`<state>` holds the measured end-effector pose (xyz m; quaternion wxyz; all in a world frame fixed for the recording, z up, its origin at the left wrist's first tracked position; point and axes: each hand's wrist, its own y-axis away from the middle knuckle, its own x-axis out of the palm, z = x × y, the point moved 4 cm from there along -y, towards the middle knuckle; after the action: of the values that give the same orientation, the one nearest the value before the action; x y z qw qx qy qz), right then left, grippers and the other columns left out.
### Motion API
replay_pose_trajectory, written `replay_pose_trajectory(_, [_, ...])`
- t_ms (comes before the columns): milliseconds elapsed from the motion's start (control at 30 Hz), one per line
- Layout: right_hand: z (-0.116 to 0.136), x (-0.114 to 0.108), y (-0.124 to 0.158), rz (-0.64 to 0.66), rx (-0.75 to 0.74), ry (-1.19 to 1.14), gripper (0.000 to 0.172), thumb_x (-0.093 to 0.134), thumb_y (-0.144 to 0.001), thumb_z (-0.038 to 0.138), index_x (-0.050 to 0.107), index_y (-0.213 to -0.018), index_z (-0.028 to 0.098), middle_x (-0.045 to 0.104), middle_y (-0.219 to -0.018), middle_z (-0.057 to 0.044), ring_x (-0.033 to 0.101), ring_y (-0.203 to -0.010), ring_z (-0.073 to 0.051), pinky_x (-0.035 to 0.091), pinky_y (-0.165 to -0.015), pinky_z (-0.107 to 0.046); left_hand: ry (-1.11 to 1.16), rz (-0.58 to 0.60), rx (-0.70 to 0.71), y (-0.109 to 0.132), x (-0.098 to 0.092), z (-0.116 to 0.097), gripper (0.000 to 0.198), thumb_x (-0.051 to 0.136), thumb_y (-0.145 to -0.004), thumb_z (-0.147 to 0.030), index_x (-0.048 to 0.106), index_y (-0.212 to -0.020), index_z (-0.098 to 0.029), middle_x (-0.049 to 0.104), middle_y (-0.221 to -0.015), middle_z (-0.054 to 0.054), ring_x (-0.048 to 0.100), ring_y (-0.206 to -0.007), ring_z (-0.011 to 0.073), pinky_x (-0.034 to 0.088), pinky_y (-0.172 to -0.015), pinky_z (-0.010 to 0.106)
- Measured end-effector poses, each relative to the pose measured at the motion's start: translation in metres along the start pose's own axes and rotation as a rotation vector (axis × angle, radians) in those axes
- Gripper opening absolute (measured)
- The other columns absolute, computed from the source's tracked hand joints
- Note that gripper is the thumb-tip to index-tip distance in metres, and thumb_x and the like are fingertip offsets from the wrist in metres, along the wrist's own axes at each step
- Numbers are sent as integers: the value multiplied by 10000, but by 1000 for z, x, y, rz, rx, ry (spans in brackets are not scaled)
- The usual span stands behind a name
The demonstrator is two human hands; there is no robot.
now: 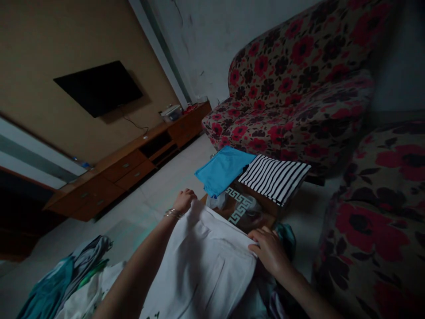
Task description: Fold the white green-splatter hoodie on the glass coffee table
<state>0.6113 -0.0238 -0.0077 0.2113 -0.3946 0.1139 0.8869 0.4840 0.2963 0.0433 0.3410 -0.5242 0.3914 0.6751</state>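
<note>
Holding up a white garment (212, 261), matte and softly creased, hanging as a broad sheet from a straight, banded upper edge, with a long, slit-like line down its front and a little dark print near the bottom. Facing, beyond it, a smooth blue garment (226, 168) and a striped garment (274, 177) in black and white, lying flat in rough rectangles on a table (244, 205) with a pale Greek-key pattern. Looking past these to a sofa (288, 84) in red-and-dark floral fabric.

Holding the left hand (185, 200) farther forward, knuckles up, bracelets (173, 213) circling the wrist, curling the fingers closed over the white garment's left corner. Angling the right hand (267, 246) inward, pinching the same edge narrowly between thumb and fingers. Stretching that edge between both hands, sloping down rightward, on the near side of the table.

Counting one white garment in two hands, two garments side by side on the table, one screen (99, 88) above one long wooden cabinet (129, 170), and one crumpled pile (59, 281) at lower left, mixing teal, grey, green and white, overlapping too much for counting pieces.
</note>
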Motion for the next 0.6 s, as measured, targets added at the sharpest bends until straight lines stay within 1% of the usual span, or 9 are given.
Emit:
replay_pose_trajectory(100, [-3,1,-2,20,-26,-16,27,668,-776,235,664,-799,220,674,-880,-18,531,-917,-220,304,-788,-341,-9,81,20,-19,9,7,255,504,-773,-66,702,-854,-203,646,-1038,95,477,-1058,234,331,-872,376])
replay_pose_trajectory(167, [-4,2,-3,23,-33,-30,59,673,-782,282,666,-802,226,671,-888,-18,526,-919,-222,303,-785,-346,-11,115,12,-27,14,11,205,517,-786,-102,693,-837,-195,641,-1010,106,474,-1043,243,327,-859,384])
replay_pose_trajectory(267, [-1,4,-6,29,-41,-55,90,687,-772,301,671,-832,236,672,-894,-16,522,-922,-224,307,-788,-349,-5,145,-6,-34,20,18,156,559,-778,-137,676,-865,-191,614,-1046,121,452,-1059,264,321,-857,400])
replay_pose_trajectory(367, [1,3,-6,46,-51,-83,89,700,-755,275,682,-838,246,671,-857,-11,524,-909,-219,320,-794,-347,31,179,-4,-34,21,28,100,656,-717,-169,665,-812,-196,600,-1069,102,432,-1092,266,311,-885,394])
replay_pose_trajectory(433, [0,0,-4,57,-66,-112,37,699,-749,258,682,-777,240,655,-806,-10,525,-886,-210,337,-788,-337,71,200,-14,-27,16,41,92,705,-679,-207,651,-753,-194,605,-1054,78,433,-1095,258,312,-896,378])
replay_pose_trajectory(500, [-2,-4,0,41,-87,-152,51,696,-743,249,664,-711,225,633,-808,-17,524,-886,-205,361,-787,-323,115,212,-52,-14,3,59,132,726,-659,-256,638,-729,-188,618,-1020,60,453,-1069,249,328,-892,359])
replay_pose_trajectory(600, [-5,-13,9,-30,-119,-225,56,682,-740,235,641,-715,205,613,-969,-45,524,-974,-211,388,-832,-308,195,221,-126,17,-26,88,200,725,-649,-308,639,-765,-168,637,-949,35,510,-966,208,367,-869,306])
